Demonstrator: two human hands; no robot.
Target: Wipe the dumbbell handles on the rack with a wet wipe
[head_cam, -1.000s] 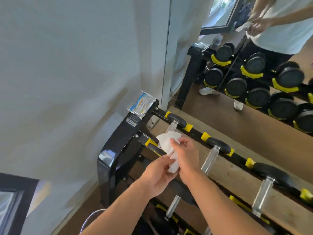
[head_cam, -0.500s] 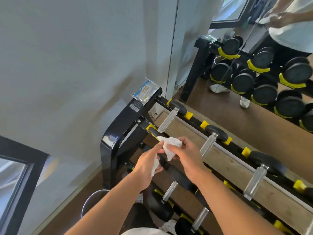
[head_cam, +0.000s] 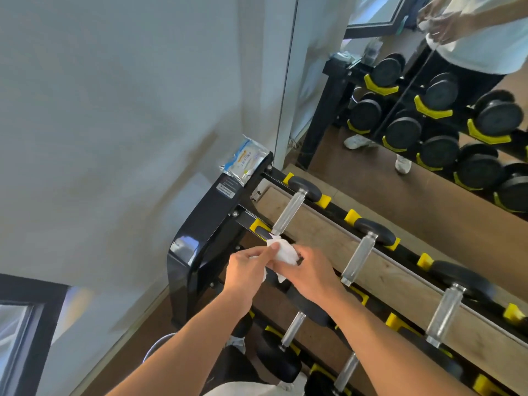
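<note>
- Wet wipe (head_cam: pixel 283 252): white, crumpled, held between both hands just in front of the near end of the first chrome handle. It is bunched rather than spread, which reads as a pad being folded or readied to wrap a bar.
- Left hand (head_cam: pixel 248 271): its grip is clamped on the wipe, thumb and forefinger pinching the upper edge, probably to steady the sheet while the other hand shapes it.
- Right hand (head_cam: pixel 310 277): its grip is likewise closed on the wipe from the other side, fingers curled over the wad.
- First dumbbell handle (head_cam: pixel 288 214): top tier, leftmost, lying across the rails; the wipe sits at its near end, though whether it touches the bar cannot be told.
- Further handles (head_cam: pixel 360 260): ranged rightward along the same tier, apart from the hands and seemingly not yet reached.
- Rack (head_cam: pixel 200 238): black frame with yellow cradles that keep each dumbbell in its own slot, handles exposed for reach.
- Wipe packet (head_cam: pixel 245 161): resting on the rack's top corner, close by, presumably for a fresh sheet.
- Mirror (head_cam: pixel 428 124): behind the rack, reflecting it and the person.
</note>
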